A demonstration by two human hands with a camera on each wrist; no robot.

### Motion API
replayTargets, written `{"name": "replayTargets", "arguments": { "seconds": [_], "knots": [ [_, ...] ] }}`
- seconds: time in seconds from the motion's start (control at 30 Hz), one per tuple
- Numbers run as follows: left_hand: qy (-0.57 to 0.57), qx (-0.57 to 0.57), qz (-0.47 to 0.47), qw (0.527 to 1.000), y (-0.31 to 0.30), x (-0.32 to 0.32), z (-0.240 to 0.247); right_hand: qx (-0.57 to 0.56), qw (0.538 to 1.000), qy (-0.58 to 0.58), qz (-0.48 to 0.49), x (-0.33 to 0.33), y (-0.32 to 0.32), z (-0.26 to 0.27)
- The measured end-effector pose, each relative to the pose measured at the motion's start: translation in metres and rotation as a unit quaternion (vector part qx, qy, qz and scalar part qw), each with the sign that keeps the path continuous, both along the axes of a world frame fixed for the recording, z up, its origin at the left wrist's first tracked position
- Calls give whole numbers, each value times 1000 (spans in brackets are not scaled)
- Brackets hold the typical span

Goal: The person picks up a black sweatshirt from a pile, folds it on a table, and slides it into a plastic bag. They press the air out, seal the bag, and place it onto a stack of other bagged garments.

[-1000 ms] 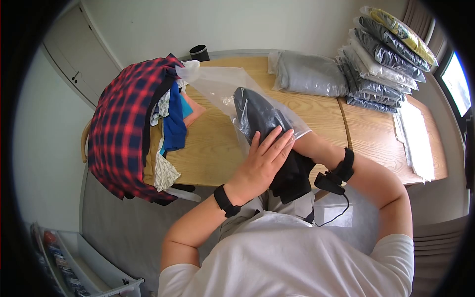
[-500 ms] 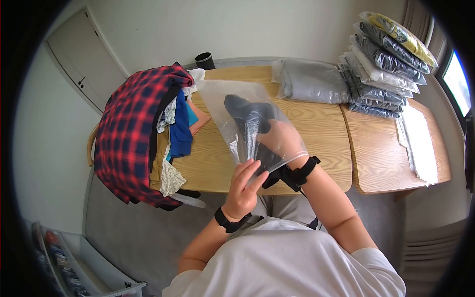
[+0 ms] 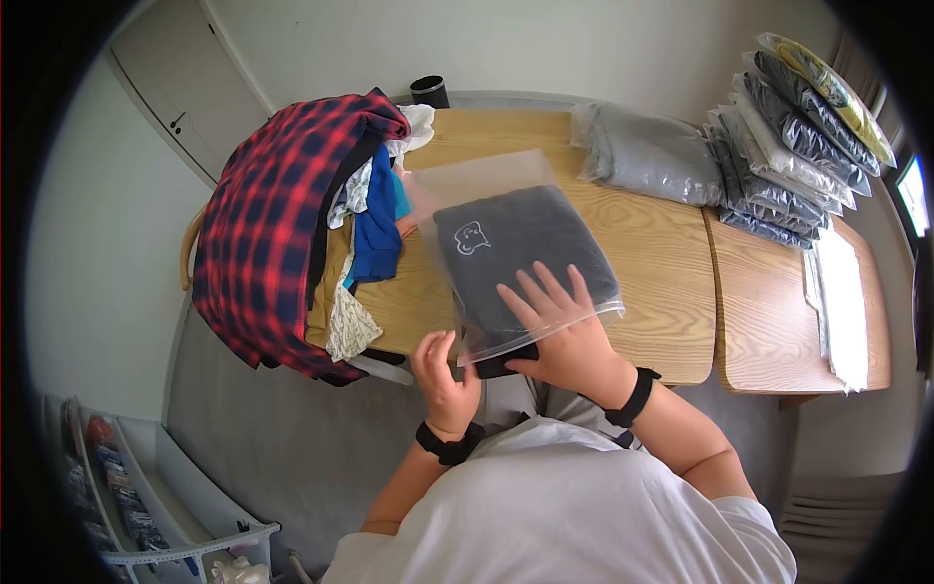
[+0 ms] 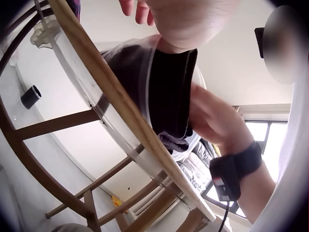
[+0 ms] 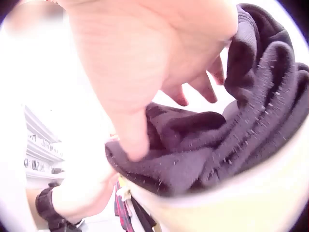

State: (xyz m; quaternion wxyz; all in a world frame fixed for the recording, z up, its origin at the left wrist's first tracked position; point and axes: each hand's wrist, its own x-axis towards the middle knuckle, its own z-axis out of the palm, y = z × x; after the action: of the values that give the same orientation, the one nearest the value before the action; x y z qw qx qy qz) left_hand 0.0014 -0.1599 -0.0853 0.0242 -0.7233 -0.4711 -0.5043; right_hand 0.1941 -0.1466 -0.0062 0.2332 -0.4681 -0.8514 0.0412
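A folded dark garment [image 3: 530,229] with a white bear-outline print lies flat inside a clear plastic bag [image 3: 501,173] at the table's near edge. Part of its black cloth [image 4: 169,92] sticks out of the bag's near opening. My right hand [image 3: 576,346] lies spread over the near right part of the bag, fingers straight, with its thumb against the protruding cloth [image 5: 188,154]. At the bag's near left corner is my left hand [image 3: 449,389], fingers raised and loosely bent, thumb right at the bag's edge.
On the left, a red plaid cloth [image 3: 277,224] covers a heap of clothes, with a blue garment [image 3: 377,238] spilling out. A bagged grey garment [image 3: 652,156] and a tall stack of bagged clothes [image 3: 793,146] stand at the back right. White sheets [image 3: 842,311] lie farther right.
The bagged garment has turned from bunched to flat, its print now showing. My right hand has come out of the bag onto its top. My left hand has shifted to the near left corner.
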Motion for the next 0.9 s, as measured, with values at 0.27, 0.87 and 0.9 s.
{"name": "replayTargets", "arguments": {
  "seconds": [0.27, 0.87, 0.9],
  "knots": [
    [-106, -102, -28, 989, -9, -6, -31, -31, 990, -125, -58, 0, 6, -20],
    [-131, -157, -85, 975, -4, -8, -33, -27, 979, -175, -104, -45, 58, -37],
    [-131, -158, -89, 975, -4, -8, -32, -27, 978, -175, -108, -47, 62, -39]
  ]
}}
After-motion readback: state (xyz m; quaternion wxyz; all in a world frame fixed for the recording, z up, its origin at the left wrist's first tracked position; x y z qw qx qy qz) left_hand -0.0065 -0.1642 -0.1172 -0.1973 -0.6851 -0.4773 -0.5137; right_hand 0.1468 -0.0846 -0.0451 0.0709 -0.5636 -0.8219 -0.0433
